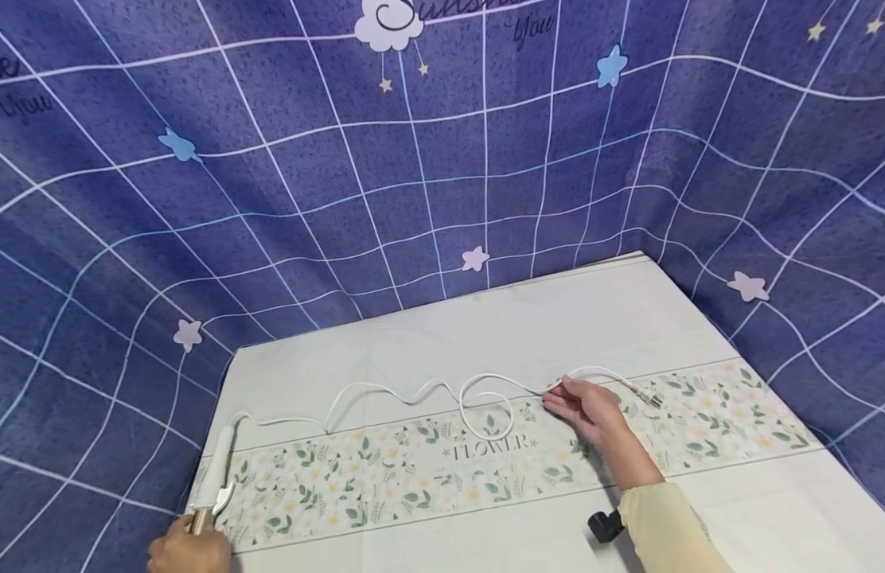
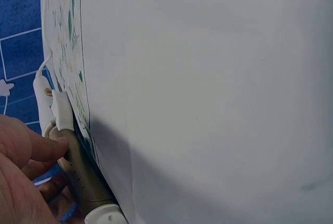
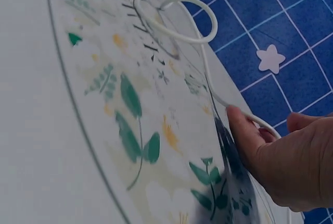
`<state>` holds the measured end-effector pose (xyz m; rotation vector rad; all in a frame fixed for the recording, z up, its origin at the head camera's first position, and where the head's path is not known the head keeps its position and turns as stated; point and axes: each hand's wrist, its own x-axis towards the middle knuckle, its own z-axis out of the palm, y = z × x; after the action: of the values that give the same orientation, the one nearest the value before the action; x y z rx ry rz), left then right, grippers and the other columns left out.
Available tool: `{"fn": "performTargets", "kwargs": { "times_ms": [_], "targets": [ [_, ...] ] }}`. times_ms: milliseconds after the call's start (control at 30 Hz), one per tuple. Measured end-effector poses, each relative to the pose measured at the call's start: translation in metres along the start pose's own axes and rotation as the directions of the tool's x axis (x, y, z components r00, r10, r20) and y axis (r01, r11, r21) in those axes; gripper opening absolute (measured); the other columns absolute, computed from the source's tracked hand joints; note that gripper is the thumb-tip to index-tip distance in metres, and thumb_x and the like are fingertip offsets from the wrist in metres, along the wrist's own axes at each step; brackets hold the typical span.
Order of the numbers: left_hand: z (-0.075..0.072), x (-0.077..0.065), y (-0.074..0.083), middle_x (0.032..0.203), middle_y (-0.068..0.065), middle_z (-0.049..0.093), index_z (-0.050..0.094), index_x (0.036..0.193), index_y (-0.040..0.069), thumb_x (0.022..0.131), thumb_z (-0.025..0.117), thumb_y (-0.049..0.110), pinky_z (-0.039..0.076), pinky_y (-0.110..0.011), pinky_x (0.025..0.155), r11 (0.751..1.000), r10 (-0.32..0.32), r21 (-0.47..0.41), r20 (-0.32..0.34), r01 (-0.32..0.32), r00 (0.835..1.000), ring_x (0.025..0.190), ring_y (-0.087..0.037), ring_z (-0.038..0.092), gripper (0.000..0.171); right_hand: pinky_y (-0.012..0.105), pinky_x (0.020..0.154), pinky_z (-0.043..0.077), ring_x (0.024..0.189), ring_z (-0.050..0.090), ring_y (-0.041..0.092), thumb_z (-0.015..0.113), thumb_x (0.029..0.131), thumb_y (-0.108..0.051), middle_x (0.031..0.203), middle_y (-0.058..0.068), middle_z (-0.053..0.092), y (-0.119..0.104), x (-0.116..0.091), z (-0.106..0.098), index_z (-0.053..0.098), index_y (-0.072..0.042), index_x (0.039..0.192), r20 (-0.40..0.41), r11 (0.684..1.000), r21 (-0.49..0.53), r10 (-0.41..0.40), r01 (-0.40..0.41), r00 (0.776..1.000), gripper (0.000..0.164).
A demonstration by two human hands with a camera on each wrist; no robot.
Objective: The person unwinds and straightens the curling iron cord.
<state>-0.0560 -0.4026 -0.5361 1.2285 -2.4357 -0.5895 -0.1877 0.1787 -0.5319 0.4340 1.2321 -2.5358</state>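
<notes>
A curling iron (image 1: 215, 469) with a white handle, white lever and gold-brown barrel (image 2: 83, 174) lies along the left edge of the table. My left hand (image 1: 189, 549) grips it by the barrel, thumb on top in the left wrist view. From the handle's far end a white cord (image 1: 385, 387) runs rightward in waves, with a loop near the middle. My right hand (image 1: 593, 410) pinches this cord beyond the loop, between thumb and fingers in the right wrist view. The plug (image 1: 653, 400) lies on the cloth to the right of that hand.
A white tablecloth (image 1: 414, 350) with a flowered band covers the table. Blue curtains (image 1: 428, 159) with a grid and stars stand behind and on both sides. A black device (image 1: 604, 526) sits at my right wrist, by a pale yellow sleeve (image 1: 668, 529).
</notes>
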Motion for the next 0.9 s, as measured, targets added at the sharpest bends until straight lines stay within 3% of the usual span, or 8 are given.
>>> {"fn": "performTargets", "kwargs": {
  "times_ms": [167, 367, 600, 700, 800, 900],
  "targets": [
    [0.002, 0.001, -0.001, 0.114, -0.043, 0.041, 0.055, 0.122, -0.002, 0.082, 0.053, 0.012, 0.030, -0.066, 0.087, 1.000, 0.006, -0.028, -0.023, -0.007, 1.000, 0.106, -0.064, 0.037, 0.042, 0.049, 0.106, 0.034, 0.118, 0.056, 0.036, 0.036, 0.104, -0.009, 0.100, 0.018, 0.064, -0.001, 0.008, 0.004, 0.042, 0.010, 0.120, 0.012, 0.999, 0.043, -0.006, 0.005, 1.000, 0.025],
    [0.004, 0.002, -0.002, 0.114, -0.043, 0.041, 0.054, 0.122, -0.001, 0.083, 0.053, 0.013, 0.030, -0.066, 0.087, 1.000, -0.002, -0.012, -0.015, 0.001, 1.000, 0.106, -0.064, 0.037, 0.042, 0.048, 0.109, 0.032, 0.129, 0.041, 0.042, 0.030, 0.106, -0.011, 0.106, 0.023, 0.061, -0.004, 0.012, 0.007, 0.044, 0.011, 0.117, 0.040, 0.992, 0.122, -0.029, 0.024, 0.999, 0.029],
    [0.005, 0.002, -0.004, 0.113, -0.044, 0.040, 0.054, 0.121, -0.002, 0.083, 0.053, 0.012, 0.030, -0.065, 0.087, 0.999, 0.008, -0.033, -0.037, -0.009, 0.999, 0.104, -0.065, 0.037, 0.041, 0.043, 0.111, 0.027, 0.130, 0.042, 0.038, 0.029, 0.106, -0.012, 0.109, 0.024, 0.056, -0.018, 0.017, -0.002, 0.046, 0.009, 0.114, 0.071, 0.969, 0.248, -0.033, 0.015, 0.997, 0.029],
    [0.004, 0.002, -0.003, 0.113, -0.044, 0.040, 0.054, 0.122, -0.001, 0.084, 0.052, 0.013, 0.030, -0.065, 0.087, 1.000, -0.002, -0.013, -0.023, 0.002, 1.000, 0.104, -0.065, 0.037, 0.041, 0.043, 0.112, 0.025, 0.136, 0.031, 0.036, 0.031, 0.105, -0.012, 0.108, 0.026, 0.056, -0.029, 0.023, -0.008, 0.049, 0.008, 0.109, 0.063, 0.927, 0.375, -0.019, -0.006, 0.998, 0.027],
    [0.003, 0.002, -0.001, 0.113, -0.044, 0.039, 0.053, 0.123, -0.001, 0.085, 0.052, 0.016, 0.031, -0.065, 0.087, 1.000, -0.011, 0.005, -0.006, 0.011, 1.000, 0.104, -0.065, 0.038, 0.041, 0.043, 0.113, 0.024, 0.141, 0.020, 0.032, 0.033, 0.104, -0.011, 0.106, 0.029, 0.056, -0.041, 0.030, -0.015, 0.050, 0.005, 0.108, 0.036, 0.856, 0.516, 0.011, -0.027, 0.999, 0.024],
    [0.001, 0.003, 0.000, 0.112, -0.044, 0.039, 0.053, 0.123, 0.000, 0.086, 0.052, 0.017, 0.032, -0.065, 0.086, 1.000, -0.022, 0.014, 0.005, 0.022, 1.000, 0.104, -0.065, 0.038, 0.041, 0.043, 0.113, 0.024, 0.143, 0.018, 0.029, 0.036, 0.103, -0.010, 0.109, 0.029, 0.055, -0.053, 0.034, -0.020, 0.047, -0.001, 0.123, -0.011, 0.776, 0.630, 0.035, -0.020, 0.999, 0.024]
  ]
}}
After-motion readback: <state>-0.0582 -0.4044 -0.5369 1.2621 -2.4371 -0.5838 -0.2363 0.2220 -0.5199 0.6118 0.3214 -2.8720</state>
